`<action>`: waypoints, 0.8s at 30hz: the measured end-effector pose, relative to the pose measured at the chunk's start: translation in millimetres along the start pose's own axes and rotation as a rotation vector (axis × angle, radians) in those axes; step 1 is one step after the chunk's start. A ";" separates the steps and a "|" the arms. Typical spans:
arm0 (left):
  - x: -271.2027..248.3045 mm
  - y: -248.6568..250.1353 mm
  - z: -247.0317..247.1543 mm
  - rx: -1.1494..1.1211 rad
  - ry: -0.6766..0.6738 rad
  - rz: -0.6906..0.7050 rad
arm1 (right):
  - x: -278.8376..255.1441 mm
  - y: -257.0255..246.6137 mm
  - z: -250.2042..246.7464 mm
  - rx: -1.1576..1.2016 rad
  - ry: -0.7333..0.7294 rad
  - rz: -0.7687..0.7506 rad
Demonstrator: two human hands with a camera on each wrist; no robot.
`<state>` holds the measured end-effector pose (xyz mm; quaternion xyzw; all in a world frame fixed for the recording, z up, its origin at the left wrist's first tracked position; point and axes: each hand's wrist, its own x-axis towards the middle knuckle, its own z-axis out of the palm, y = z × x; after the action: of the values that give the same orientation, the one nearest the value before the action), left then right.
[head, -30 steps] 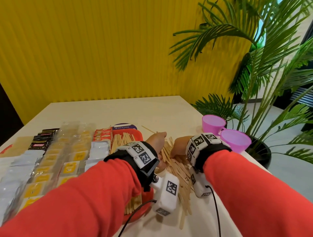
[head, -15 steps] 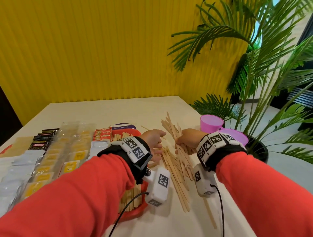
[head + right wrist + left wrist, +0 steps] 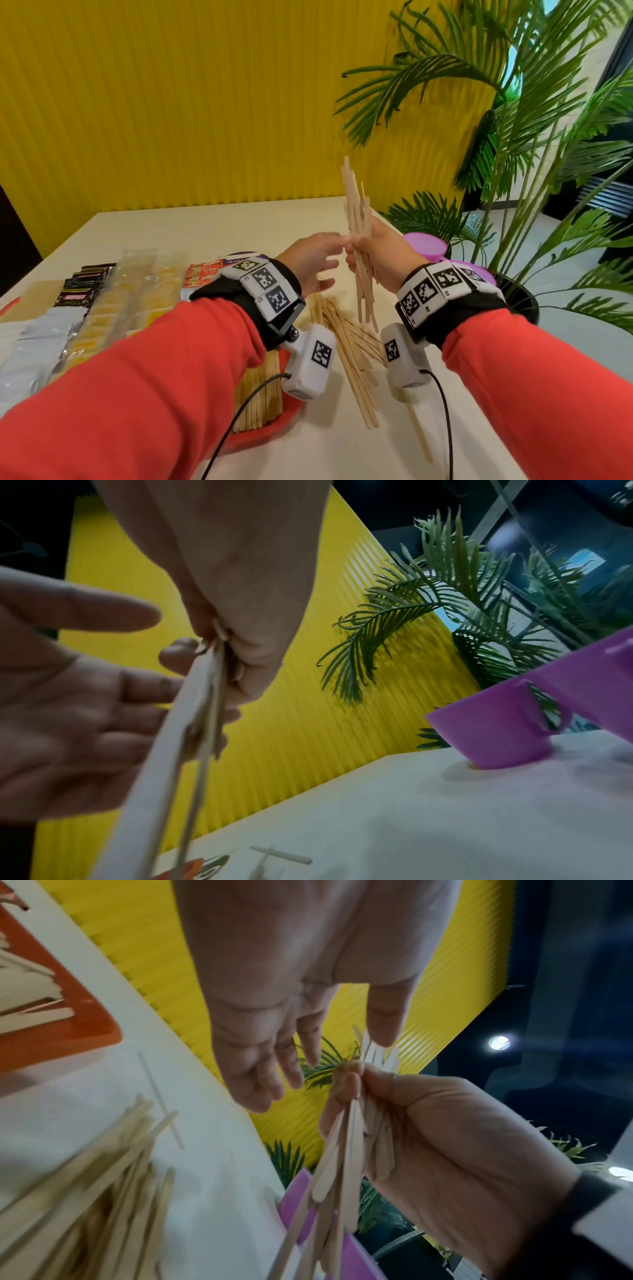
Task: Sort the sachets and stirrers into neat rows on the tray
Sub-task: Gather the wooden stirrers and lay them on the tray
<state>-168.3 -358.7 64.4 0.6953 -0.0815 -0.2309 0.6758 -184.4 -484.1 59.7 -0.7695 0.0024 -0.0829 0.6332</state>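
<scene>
Ribbed yellow wall panels (image 3: pixel 171 102) stand behind a pale cream table (image 3: pixel 212 226), with a green palm plant (image 3: pixel 534 144) at its right corner. Above the table, the right hand (image 3: pixel 380 255) is clenched around a bundle of flat wooden stirrers (image 3: pixel 359 240), held nearly upright so that the tips fan out above the fist and the lower ends hang clear of the tabletop. The left hand (image 3: pixel 308 260) is just beside it, fingers (image 3: pixel 294 1053) straight and spread, palm turned toward the bundle; the left wrist view shows one fingertip close against the stirrer tips, though contact is unclear. Below both hands, a loose heap of more wooden stirrers (image 3: pixel 349 346) lies scattered on the table. Left of that heap sits a red plastic tray (image 3: pixel 274 428) with a row of stirrers laid side by side near its right edge (image 3: pixel 260 394). Further left on the tray run rows of sachets: red ones (image 3: pixel 202 274), clear yellow ones (image 3: pixel 144 298), black ones (image 3: pixel 82 284) and white ones (image 3: pixel 30 346). Two purple plastic cups (image 3: pixel 424 245) stand at the table's right edge, beyond the right hand.
</scene>
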 end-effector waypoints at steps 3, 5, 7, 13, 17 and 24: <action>-3.5 12.8 -2.1 0.012 -0.049 0.143 | -6.9 -9.4 10.0 0.032 -0.029 -0.069; -7.5 23.2 -3.8 -0.003 -0.063 0.226 | -13.7 -16.5 19.9 0.059 -0.062 -0.115; -12.6 32.5 -6.0 -0.027 -0.052 0.290 | -19.9 -22.1 31.1 0.105 -0.090 -0.135; -26.4 38.4 -17.6 -0.030 -0.004 0.374 | -28.0 -26.0 55.6 0.104 -0.104 -0.211; -33.9 35.1 -29.3 0.040 -0.004 0.376 | -32.3 -26.3 71.0 0.049 -0.087 -0.252; -41.5 27.9 -33.0 0.209 -0.009 0.412 | -39.0 -23.7 84.3 0.021 0.045 -0.261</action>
<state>-185.1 -313.4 99.8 0.7291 -0.2481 -0.0817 0.6326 -214.3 -393.1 62.4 -0.7547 -0.0845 -0.1817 0.6247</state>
